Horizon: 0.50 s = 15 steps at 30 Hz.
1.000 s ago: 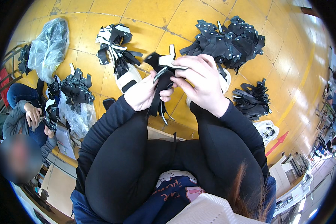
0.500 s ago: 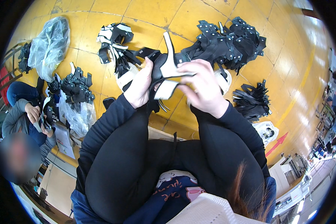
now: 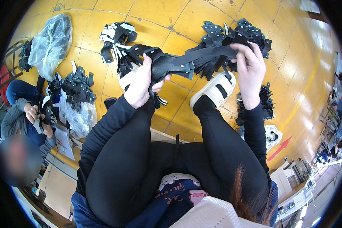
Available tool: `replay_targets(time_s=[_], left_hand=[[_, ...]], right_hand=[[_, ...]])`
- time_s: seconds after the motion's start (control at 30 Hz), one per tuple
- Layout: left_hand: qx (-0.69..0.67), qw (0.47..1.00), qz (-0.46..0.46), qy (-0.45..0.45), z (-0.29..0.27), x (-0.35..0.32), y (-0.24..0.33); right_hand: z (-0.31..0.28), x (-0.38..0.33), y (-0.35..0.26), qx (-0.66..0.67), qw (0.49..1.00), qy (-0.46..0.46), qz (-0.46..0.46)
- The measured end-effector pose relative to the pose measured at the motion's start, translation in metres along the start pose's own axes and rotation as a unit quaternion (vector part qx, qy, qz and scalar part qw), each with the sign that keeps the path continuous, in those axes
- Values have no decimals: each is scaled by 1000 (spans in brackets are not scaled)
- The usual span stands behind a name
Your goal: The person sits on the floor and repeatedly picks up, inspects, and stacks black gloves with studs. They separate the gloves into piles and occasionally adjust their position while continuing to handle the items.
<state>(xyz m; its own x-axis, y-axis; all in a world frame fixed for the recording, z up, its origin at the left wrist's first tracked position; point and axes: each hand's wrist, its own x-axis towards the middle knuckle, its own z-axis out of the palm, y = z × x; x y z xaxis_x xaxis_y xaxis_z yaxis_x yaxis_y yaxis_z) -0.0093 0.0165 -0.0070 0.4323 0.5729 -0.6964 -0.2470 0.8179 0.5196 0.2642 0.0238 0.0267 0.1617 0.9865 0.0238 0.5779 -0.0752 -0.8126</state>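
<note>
Since the earlier frame, the right bare hand [image 3: 250, 70] has swung outward, away from the left. Leftmost of the nearby work, a loose pile of black-and-white, flexible flat pieces [image 3: 118, 40] lies on the yellow tiled floor [image 3: 152, 30]; the held pieces overlap its edge in view and might snag if they touch. The left bare hand [image 3: 142, 85] grips a bunch of smooth black, tabbed flat pieces [image 3: 165, 66] above the floor; a loosened thumb could let some slide out. From there a long, narrow black flexible strip [image 3: 205, 55] reaches the right hand, which pinches its far end; pulling hard could crease it or disorder the bunch. Rightward, a spread heap of black tabbed pieces [image 3: 252, 30] could swallow a dropped strip.
</note>
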Motion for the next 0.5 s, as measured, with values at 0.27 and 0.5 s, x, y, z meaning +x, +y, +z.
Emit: replay_targets(time_s=[0.27,0.5], left_hand=[[60,995,78,3,1,-3,-3],[70,995,73,1,3,-1,-5]], right_hand=[[-3,6,-3,-89,991,50,-90],[31,-21,-22,151,958,-242,35]])
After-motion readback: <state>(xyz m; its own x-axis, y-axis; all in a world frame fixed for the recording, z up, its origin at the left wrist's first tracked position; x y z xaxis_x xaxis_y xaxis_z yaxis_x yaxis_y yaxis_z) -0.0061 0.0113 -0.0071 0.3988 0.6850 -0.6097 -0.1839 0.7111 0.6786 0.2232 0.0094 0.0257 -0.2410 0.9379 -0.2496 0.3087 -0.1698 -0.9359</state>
